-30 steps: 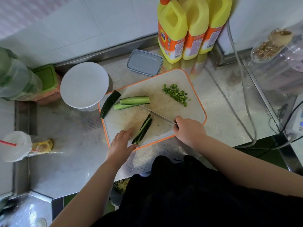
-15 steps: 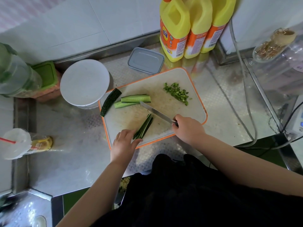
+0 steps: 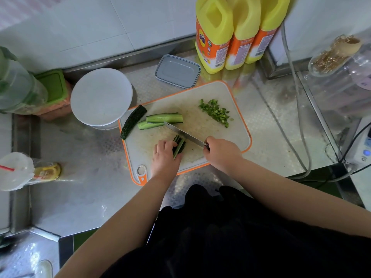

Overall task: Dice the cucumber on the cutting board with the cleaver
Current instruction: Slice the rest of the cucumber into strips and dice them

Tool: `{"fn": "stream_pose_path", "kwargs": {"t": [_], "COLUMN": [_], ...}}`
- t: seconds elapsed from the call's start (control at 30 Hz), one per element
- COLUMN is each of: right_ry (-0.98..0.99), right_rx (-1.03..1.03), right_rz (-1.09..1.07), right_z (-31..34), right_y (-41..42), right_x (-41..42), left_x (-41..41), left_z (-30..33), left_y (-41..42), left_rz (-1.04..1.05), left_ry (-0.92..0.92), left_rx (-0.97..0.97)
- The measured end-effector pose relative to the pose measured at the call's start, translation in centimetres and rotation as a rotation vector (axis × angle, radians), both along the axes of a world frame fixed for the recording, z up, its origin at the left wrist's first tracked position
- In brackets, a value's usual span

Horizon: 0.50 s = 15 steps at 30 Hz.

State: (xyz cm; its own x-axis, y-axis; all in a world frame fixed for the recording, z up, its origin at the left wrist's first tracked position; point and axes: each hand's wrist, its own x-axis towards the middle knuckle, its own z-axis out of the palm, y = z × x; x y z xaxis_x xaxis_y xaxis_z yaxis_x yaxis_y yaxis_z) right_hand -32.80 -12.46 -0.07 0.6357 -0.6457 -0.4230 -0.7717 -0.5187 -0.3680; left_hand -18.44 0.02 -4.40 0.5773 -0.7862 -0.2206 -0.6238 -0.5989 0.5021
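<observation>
Gripping the handle of the cleaver [image 3: 185, 134], the right hand [image 3: 221, 153] was curled closed round it near the near right part of the cutting board [image 3: 230, 125]. The blade ran from that hand up and to the left across the board, its tip ending just below the two cucumber spears [image 3: 163, 119] that lay side by side on the board's far left part. The left hand [image 3: 164, 157] rested on the near left part of the board with its fingers bent over a bundle of cucumber strips [image 3: 179, 146], holding them down; the strips' far ends showed just beside the blade's lower edge, though whether blade and strips touched could not be told. A dark-skinned cucumber piece [image 3: 133, 121] lay slanted over the board's left rim, partly off the board. A pile of diced cucumber [image 3: 216, 112] sat on the far right part of the board, well apart from both hands. Left of the board stood a round white container [image 3: 101, 97], touching or nearly touching its far left corner. Beyond the board's far edge lay a grey rectangular lid [image 3: 177, 71], and to the right of that, beyond the board's far right corner, stood three yellow bottles [image 3: 236, 33] in a row.
</observation>
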Motion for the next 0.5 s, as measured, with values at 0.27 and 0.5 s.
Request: {"fn": "stream_pose_path", "kwargs": {"t": [0.27, 0.5], "right_ry": [0.034, 0.021], "right_rx": [0.034, 0.043], "right_rz": [0.002, 0.019], "right_z": [0.3, 0.4], "right_y": [-1.1, -1.0], "right_x": [1.1, 1.1], "left_x": [-0.5, 0.3], "left_z": [-0.2, -0.4], "left_y": [-0.3, -0.9], "left_rz": [0.11, 0.108], "left_ry": [0.029, -0.006], "left_rx": [-0.045, -0.071]}}
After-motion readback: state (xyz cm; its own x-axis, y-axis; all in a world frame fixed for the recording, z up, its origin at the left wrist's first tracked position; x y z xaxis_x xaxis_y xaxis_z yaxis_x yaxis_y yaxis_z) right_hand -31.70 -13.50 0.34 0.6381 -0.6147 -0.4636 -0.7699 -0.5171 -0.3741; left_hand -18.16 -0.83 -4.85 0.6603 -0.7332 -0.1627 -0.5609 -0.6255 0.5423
